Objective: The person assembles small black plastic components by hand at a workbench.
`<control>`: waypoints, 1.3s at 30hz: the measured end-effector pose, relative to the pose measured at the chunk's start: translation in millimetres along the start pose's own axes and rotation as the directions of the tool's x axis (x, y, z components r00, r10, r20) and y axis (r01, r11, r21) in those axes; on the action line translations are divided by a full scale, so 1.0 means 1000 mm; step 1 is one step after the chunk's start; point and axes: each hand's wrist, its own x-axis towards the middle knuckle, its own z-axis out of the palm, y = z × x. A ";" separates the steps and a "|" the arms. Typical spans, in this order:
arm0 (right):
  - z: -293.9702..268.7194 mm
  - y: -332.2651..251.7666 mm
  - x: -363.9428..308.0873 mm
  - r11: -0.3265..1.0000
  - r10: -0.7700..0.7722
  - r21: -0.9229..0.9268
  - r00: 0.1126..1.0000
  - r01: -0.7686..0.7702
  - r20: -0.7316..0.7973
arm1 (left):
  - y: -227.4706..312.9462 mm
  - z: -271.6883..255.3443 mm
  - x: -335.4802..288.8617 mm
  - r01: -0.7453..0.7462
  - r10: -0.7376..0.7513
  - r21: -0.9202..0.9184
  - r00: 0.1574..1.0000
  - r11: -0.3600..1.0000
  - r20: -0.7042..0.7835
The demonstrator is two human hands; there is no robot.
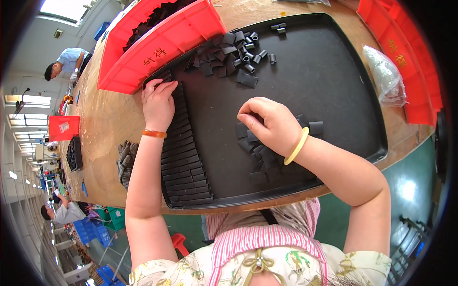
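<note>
A large black tray lies on the bench before me. Along its left side runs a long column of flat black pieces, packed edge to edge. My left hand is bent over the far end of that column, its fingertips closed about the pieces there. Over the tray's middle, my right hand is closed, thumb against bent fingers; whatever they hold is hidden. Loose flat black pieces lie below and around that hand. A pile of black pieces and short black tubes sits toward the back.
A red bin full of black pieces stands behind the tray's left corner. Right of the tray are another red bin and a clear plastic bag. Dark gloves lie beside my left forearm. Two people work farther off at left.
</note>
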 end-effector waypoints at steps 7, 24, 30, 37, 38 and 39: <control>0.009 0.000 -0.004 0.746 -0.116 -0.640 0.982 0.187 0.152 | 0.004 -0.012 -0.009 0.038 -0.040 -0.125 0.999 0.991 -0.011; 0.010 -0.002 -0.004 0.819 -0.011 -0.565 0.988 0.097 0.154 | 0.136 -0.089 -0.019 0.196 -0.149 -0.645 0.981 0.739 0.127; -0.001 -0.009 0.003 0.998 0.049 0.046 0.999 -0.049 -0.006 | 0.166 -0.089 -0.022 0.261 -0.281 -0.644 0.957 0.719 0.074; 0.004 -0.008 0.001 0.993 0.040 0.105 0.997 -0.046 0.060 | 0.165 -0.085 -0.023 0.238 -0.312 -0.640 0.950 0.730 -0.003; 0.004 -0.007 0.001 0.996 0.036 0.084 0.997 -0.041 0.063 | 0.164 -0.084 -0.024 0.239 -0.313 -0.641 0.950 0.729 -0.002; 0.004 -0.006 0.000 0.996 0.037 0.082 0.997 -0.042 0.063 | 0.164 -0.083 -0.025 0.214 -0.289 -0.628 0.957 0.748 -0.017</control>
